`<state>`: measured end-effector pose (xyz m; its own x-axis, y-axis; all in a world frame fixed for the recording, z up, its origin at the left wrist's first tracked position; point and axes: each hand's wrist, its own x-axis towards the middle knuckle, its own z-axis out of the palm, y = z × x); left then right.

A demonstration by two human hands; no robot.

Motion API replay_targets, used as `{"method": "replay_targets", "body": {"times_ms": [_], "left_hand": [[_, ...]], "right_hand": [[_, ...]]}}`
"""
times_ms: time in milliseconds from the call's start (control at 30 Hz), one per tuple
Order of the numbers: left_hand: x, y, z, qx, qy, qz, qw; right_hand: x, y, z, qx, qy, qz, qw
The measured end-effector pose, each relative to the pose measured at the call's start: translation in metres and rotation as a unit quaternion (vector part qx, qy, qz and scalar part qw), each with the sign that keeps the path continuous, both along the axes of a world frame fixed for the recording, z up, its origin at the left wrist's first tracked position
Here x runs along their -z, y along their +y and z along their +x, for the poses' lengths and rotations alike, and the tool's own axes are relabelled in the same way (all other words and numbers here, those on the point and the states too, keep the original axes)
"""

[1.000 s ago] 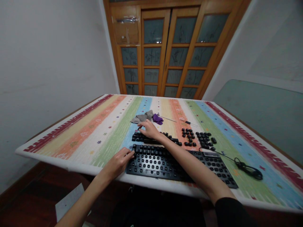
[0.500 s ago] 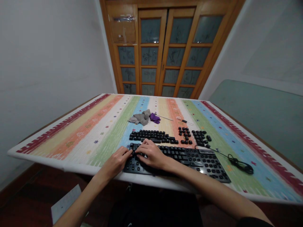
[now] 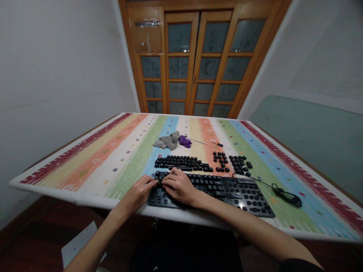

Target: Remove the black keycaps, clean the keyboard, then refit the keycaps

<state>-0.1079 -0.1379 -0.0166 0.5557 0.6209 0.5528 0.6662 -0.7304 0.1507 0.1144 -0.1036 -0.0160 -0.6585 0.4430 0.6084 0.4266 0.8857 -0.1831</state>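
A black keyboard (image 3: 227, 189) lies along the near edge of the table, with many key positions stripped of their caps. At its left end my left hand (image 3: 141, 192) rests with thumb and fingers pressed together, the tips touching near the upper left keys. My right hand (image 3: 181, 187) lies across the keyboard's left half, fingers bent and held together close to the left fingertips. Whatever lies between the fingertips is hidden. Beyond the keyboard sit rows of loose black keycaps (image 3: 184, 162), with further groups of keycaps (image 3: 239, 164) to the right.
Grey cloth (image 3: 168, 141) and a purple cloth (image 3: 185, 141) lie behind the keycaps, near a thin rod (image 3: 198, 141). A small wire tool with a black middle (image 3: 220, 145) lies farther right. The keyboard's coiled cable (image 3: 287, 195) rests on the striped tablecloth (image 3: 113, 162).
My right hand has shifted slightly, its fingers drawn closer together over the keys. My left hand stays nearly in place at the keyboard's left end.
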Motion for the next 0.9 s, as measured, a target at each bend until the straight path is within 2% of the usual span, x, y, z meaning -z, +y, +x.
{"method": "replay_targets", "body": {"times_ms": [333,900], "left_hand": [[0.0003,-0.0007,0.0047,0.001,-0.054,0.021,0.998],[0.0003,-0.0006,0.0054,-0.029,-0.029,0.017,0.999]], "right_hand": [[0.0003,0.0007,0.0020,0.006,0.006,-0.008,1.000],[0.0019,-0.0010,-0.0008,0.012,-0.055,0.070,0.996]]}}
